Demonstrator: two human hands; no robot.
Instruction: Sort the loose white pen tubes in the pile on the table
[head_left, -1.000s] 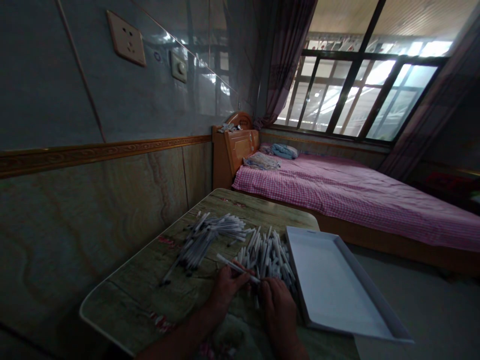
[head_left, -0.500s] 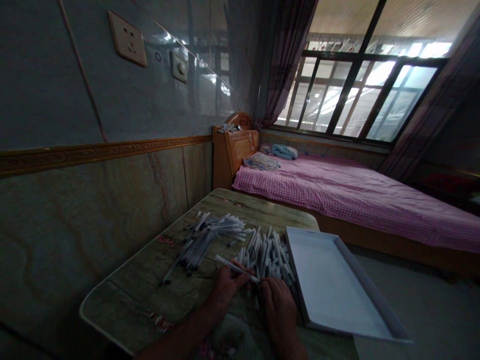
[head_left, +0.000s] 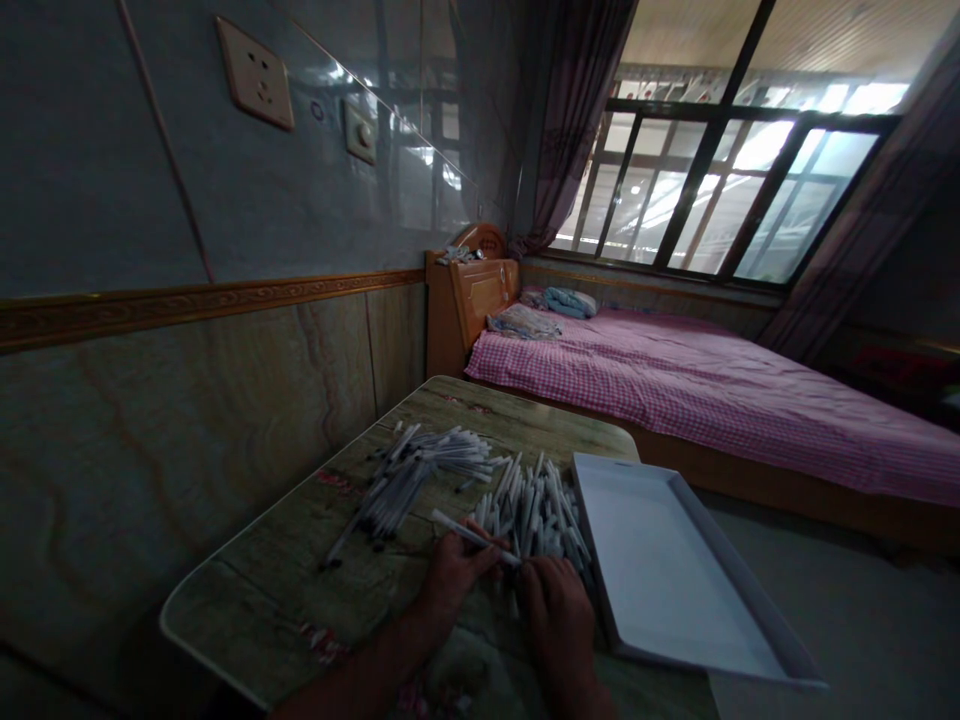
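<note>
Tabletop (head_left: 262, 580) beneath fingers (head_left: 481, 562) closed around pen (head_left: 459, 529)

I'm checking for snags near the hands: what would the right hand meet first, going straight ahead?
Beyond the slim stick at its fingertips, the right hand would likely meet the nearer pile of sticks; the depth between is unclear.

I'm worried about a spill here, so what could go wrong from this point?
The shallow white rectangular tray juts past the edge of the green patterned table, so a bump might tip it off.

The loose left pile of slim pale sticks with dark ends nearly meets the right pile of similar sticks; they could mix.

The hands work close against the right pile and might scatter it.
</note>
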